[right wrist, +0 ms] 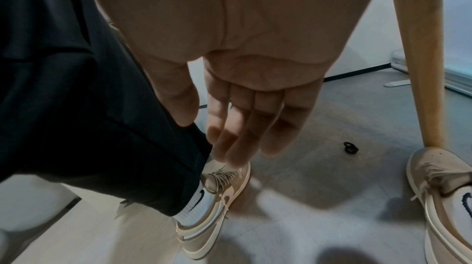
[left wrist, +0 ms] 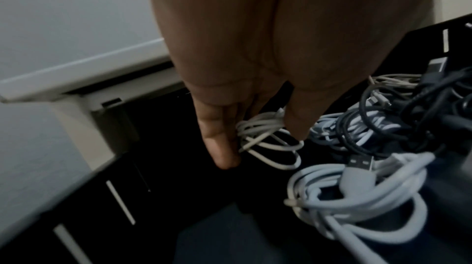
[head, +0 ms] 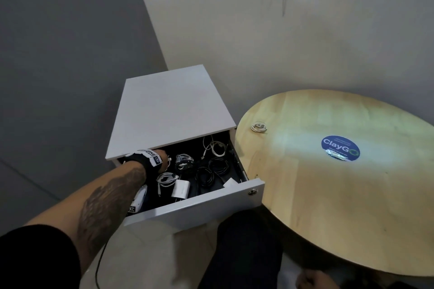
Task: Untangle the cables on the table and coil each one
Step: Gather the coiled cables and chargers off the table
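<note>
My left hand (head: 165,157) reaches into the open drawer (head: 195,209) of a white cabinet. In the left wrist view its thumb and fingers (left wrist: 219,147) pinch a small white coiled cable (left wrist: 270,147) from both sides, just above the drawer's black floor. Beside it lie a thicker white cable bundle (left wrist: 357,203) and a tangle of dark cables (left wrist: 408,117). Another white coiled cable (head: 258,126) lies on the round wooden table (head: 352,195). My right hand (right wrist: 237,133) hangs beside my leg below the table, fingers relaxed and holding nothing.
The drawer also holds black coils (head: 211,171), a white charger (head: 180,189) and more white cables (head: 215,146). The table carries a blue round sticker (head: 340,149). On the floor sit a small black ring (right wrist: 351,148), a table leg (right wrist: 421,66) and my shoes.
</note>
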`<state>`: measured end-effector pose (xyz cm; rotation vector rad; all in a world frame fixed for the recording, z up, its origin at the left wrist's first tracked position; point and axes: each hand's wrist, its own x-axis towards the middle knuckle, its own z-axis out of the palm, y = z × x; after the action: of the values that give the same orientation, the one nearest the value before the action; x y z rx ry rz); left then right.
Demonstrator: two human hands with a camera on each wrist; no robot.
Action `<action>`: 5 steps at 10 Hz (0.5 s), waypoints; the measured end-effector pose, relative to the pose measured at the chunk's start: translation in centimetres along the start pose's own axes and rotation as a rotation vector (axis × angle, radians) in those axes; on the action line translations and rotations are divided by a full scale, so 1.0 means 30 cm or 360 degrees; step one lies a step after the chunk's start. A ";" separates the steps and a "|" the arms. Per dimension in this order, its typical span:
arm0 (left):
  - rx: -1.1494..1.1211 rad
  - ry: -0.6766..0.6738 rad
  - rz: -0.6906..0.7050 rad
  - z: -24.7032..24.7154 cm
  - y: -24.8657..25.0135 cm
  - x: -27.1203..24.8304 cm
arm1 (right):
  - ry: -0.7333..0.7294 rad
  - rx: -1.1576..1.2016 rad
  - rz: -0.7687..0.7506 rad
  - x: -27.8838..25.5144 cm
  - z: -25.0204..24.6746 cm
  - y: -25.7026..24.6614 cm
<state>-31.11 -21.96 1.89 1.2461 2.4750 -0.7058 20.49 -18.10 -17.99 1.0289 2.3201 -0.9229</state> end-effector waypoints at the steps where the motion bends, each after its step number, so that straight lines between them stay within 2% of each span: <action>1: -0.0078 0.0033 -0.0019 -0.047 0.018 -0.087 | 0.0024 0.0131 0.0070 -0.013 -0.010 -0.002; 2: -0.0101 0.0031 -0.0095 -0.088 0.068 -0.185 | 0.0163 0.0335 0.0233 -0.039 -0.015 -0.032; 3: -0.0074 0.0074 0.0040 -0.120 0.101 -0.218 | 0.0153 0.0473 0.0337 -0.063 -0.018 -0.058; 4: 0.0014 0.0113 0.0161 -0.206 0.159 -0.294 | 0.0242 0.0530 0.0333 -0.056 -0.006 -0.024; 5: -0.0005 0.0206 0.0287 -0.357 0.261 -0.356 | 0.0339 0.0651 0.0319 -0.072 -0.005 -0.032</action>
<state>-18.84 -19.36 13.39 1.5351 2.4209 -0.5922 21.09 -19.51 -16.17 1.5620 2.1839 -1.2903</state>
